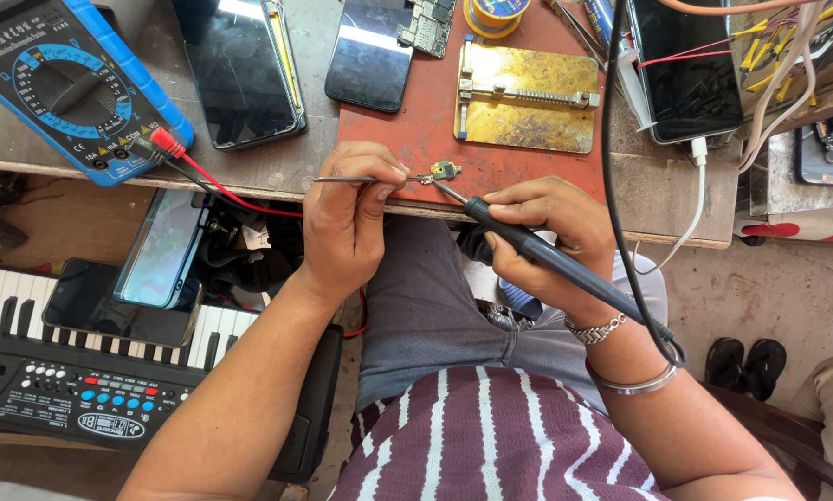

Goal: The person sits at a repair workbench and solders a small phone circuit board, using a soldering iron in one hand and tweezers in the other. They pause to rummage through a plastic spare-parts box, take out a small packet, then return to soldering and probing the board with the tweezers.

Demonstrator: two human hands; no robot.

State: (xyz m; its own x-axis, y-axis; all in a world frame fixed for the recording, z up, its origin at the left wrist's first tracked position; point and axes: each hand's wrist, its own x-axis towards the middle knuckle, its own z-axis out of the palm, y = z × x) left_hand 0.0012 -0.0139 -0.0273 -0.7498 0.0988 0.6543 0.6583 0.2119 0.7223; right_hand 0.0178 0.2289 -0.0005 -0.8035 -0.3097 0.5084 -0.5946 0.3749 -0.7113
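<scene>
Head view: the left hand (349, 223) pinches one pair of tweezers (361, 179), their tips on one small green board (445, 170) at the near edge of the red mat (407, 121). The right hand (551, 237) grips one soldering iron (565, 264), its tip touching the board. Three phones lie on the bench; one blue multimeter (73, 88) sits far left.

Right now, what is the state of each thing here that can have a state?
Left hand: grip closed on tweezers.
Right hand: grip closed on soldering iron, tip at small green board.
Small green board: on the red mat, pinned by tweezers.
Multimeter: face up, red and black leads plugged in.
Phones on table: screens dark.
Phone at right: white cable plugged in.
</scene>
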